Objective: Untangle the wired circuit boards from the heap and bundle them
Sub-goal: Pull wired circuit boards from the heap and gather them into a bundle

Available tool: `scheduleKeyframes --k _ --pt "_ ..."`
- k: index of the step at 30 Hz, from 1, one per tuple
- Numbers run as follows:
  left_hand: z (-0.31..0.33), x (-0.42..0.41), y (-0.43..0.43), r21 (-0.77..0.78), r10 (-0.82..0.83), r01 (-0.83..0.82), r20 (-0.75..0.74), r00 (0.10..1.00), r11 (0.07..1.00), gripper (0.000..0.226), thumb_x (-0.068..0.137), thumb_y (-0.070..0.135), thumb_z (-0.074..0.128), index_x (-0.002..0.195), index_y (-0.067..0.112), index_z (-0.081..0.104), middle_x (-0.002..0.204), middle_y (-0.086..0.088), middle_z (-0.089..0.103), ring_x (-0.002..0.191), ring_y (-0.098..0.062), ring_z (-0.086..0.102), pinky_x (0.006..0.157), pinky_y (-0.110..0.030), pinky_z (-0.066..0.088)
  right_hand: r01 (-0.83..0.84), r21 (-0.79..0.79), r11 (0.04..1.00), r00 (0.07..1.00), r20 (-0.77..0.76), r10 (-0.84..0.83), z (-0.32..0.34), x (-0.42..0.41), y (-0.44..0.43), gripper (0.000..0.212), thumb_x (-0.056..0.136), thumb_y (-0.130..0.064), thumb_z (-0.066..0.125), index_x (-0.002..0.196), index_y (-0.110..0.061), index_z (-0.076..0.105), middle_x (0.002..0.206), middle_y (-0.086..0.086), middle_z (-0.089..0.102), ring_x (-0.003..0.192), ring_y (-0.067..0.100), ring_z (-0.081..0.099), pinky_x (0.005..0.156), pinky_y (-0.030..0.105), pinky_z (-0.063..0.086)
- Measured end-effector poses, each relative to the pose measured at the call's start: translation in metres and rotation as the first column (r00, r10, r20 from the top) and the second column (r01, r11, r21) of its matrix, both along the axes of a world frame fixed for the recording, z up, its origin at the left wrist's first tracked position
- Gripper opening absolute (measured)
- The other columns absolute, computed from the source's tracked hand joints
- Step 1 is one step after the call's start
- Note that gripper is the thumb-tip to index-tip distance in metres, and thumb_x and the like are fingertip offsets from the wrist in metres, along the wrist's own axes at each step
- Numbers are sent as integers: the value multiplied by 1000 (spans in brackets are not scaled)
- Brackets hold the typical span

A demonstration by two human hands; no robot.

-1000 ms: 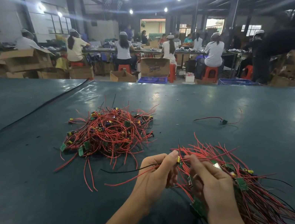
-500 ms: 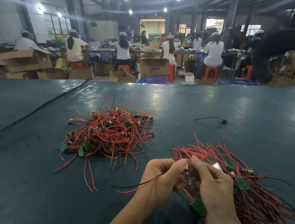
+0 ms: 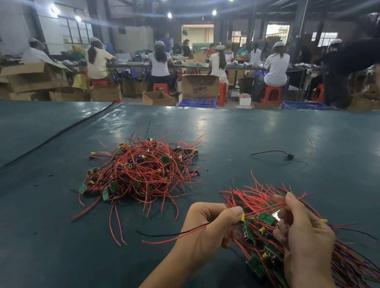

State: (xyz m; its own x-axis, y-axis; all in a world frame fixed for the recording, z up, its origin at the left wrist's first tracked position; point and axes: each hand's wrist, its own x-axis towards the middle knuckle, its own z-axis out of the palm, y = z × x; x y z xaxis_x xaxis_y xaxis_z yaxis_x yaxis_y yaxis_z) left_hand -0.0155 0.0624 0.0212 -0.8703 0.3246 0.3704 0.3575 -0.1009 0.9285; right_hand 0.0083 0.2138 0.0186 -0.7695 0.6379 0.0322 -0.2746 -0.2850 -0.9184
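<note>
A tangled heap (image 3: 143, 170) of small green circuit boards with red and black wires lies on the dark green table mat (image 3: 39, 257), ahead and left of my hands. My right hand (image 3: 302, 235) grips a bundle (image 3: 261, 232) of boards whose wires fan out to the lower right. My left hand (image 3: 213, 228) pinches one wired board (image 3: 174, 235) by its yellow part against the bundle; that board's red and black wires trail off to the left.
One loose wired board (image 3: 288, 156) lies alone on the mat to the right of the heap. Beyond the table's far edge stand cardboard boxes (image 3: 201, 89), red stools and several seated workers at long benches.
My left hand has carried the single wired board to the right, up against the bundle, and its trailing wires followed. My right hand has shifted slightly on the bundle.
</note>
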Motion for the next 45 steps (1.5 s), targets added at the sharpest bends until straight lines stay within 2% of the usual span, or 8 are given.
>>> scheduleKeyframes --k 10,17,21,25,30,35,40,45 --pt "-2 -2 -1 95 24 -31 73 997 995 56 75 46 60 53 -4 47 49 -10 47 41 -13 44 48 -20 39 -68 -81 994 997 29 70 -1 0 -3 30 91 -19 65 64 -13 75 55 -5 53 37 2 35 33 15 29" --pt "-4 -1 2 75 18 -25 98 995 997 59 77 47 60 57 -7 47 52 -12 47 44 -15 45 49 -21 38 -253 112 961 966 73 246 -3 4 -18 24 89 -26 65 71 -20 79 49 -4 50 40 7 34 39 18 28" --pt "-2 1 1 34 31 -35 107 994 999 55 77 51 58 56 0 54 50 -14 50 47 -19 44 51 -24 36 -362 183 914 932 50 359 -5 4 -29 26 82 -30 66 69 -10 78 61 13 66 57 22 57 58 30 48" --pt "-1 2 1 40 -11 5 166 986 999 72 83 55 58 74 -16 58 64 -30 55 58 -29 49 54 -27 40 -397 257 881 910 -13 414 -8 8 -38 37 77 -38 61 58 -9 73 53 7 64 49 12 59 48 21 48" --pt "-8 -5 0 -63 100 -83 369 924 995 82 77 75 29 90 6 72 82 -15 71 74 -19 67 72 -26 52 -376 331 866 912 -35 409 -7 9 -36 33 86 -37 53 76 -23 81 73 8 75 73 22 73 72 34 60" --pt "-7 -4 0 -112 88 -56 316 945 992 72 79 73 31 43 19 60 52 -5 62 44 -12 55 52 -21 45 -258 247 934 963 -12 269 -3 10 -29 36 85 -42 55 69 -21 79 52 3 55 49 18 43 50 26 34" --pt "-7 -6 0 -34 40 -31 288 957 999 64 84 65 39 40 20 53 44 -3 51 40 -12 47 51 -20 41 -334 212 918 942 48 332 -3 9 -26 45 81 -51 54 83 -14 78 58 6 52 54 17 45 50 28 38" --pt "-6 -5 1 -20 17 -12 273 962 1000 65 81 67 40 40 18 53 43 -2 51 42 -13 48 55 -22 43 -449 351 822 892 111 439 -5 12 -33 61 78 -60 54 52 -5 65 51 8 53 52 19 48 56 29 45"
